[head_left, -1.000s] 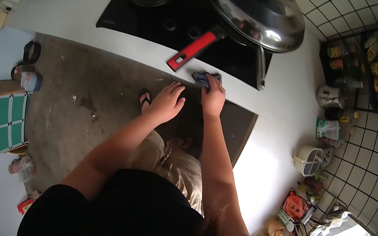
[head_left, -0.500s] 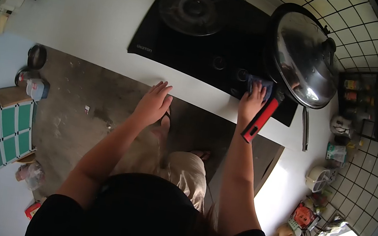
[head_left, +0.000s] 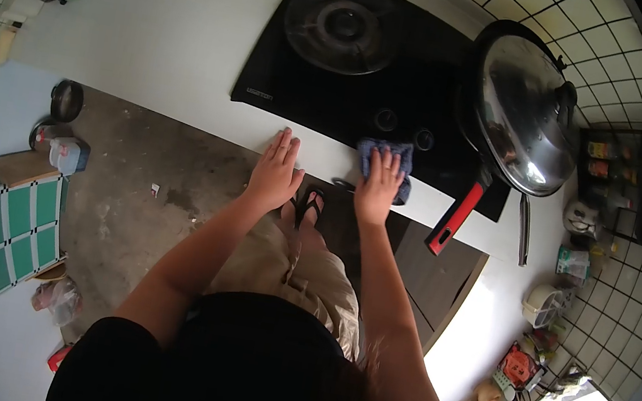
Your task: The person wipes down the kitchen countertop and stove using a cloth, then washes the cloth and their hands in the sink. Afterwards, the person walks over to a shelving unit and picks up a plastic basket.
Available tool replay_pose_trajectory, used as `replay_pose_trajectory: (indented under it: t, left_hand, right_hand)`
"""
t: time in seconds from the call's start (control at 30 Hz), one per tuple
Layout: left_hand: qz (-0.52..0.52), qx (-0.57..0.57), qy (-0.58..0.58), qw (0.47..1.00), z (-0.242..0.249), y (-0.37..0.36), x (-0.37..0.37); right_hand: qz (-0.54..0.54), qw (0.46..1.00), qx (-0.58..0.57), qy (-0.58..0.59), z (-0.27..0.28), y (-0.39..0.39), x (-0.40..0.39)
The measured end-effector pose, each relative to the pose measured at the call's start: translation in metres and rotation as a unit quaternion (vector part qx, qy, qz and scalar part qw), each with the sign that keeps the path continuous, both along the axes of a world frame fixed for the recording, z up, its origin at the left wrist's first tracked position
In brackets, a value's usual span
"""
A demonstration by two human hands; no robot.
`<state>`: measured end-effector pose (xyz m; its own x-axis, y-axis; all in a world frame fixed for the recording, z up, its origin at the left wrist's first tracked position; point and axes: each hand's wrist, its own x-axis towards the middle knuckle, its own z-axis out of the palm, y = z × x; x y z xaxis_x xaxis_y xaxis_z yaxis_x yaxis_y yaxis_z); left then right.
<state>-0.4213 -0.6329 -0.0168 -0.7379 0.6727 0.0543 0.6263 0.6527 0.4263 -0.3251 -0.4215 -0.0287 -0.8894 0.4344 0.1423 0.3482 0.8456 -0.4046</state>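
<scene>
While the left hand (head_left: 275,172) lies flat, fingers spread, on the white counter edge (head_left: 190,71), the right hand (head_left: 379,186) presses a crumpled blue cloth (head_left: 386,157), palm down. The cloth overlaps the glossy black hob's (head_left: 408,72) near edge; neither hand is clenched.

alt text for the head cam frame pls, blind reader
Seen from above, a person's right hand presses a blue cloth flat at the front edge of a black gas hob; the left hand rests on the white counter. A lidded pan sits at right.

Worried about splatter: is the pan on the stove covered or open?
Covered: a shiny lid sits over the pan on the stove.
</scene>
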Motion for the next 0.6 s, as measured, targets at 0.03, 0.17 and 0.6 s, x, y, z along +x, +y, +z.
replay_pose_trajectory:
  t: [0.03,0.17,0.6]
  left_hand:
    - [-0.002,0.006,-0.015,1.000,0.001,-0.001,0.000]
    - [0.002,0.017,-0.051,0.999,0.005,-0.012,-0.003]
    - [0.159,0.082,-0.088,0.980,0.045,-0.057,-0.027]
  right_hand:
    - [0.021,1.000,-0.004,0.004,-0.002,-0.010,-0.010]
    - [0.073,0.997,-0.021,0.013,-0.002,-0.045,-0.048]
    - [0.177,0.984,0.027,-0.018,-0.005,-0.089,-0.152]
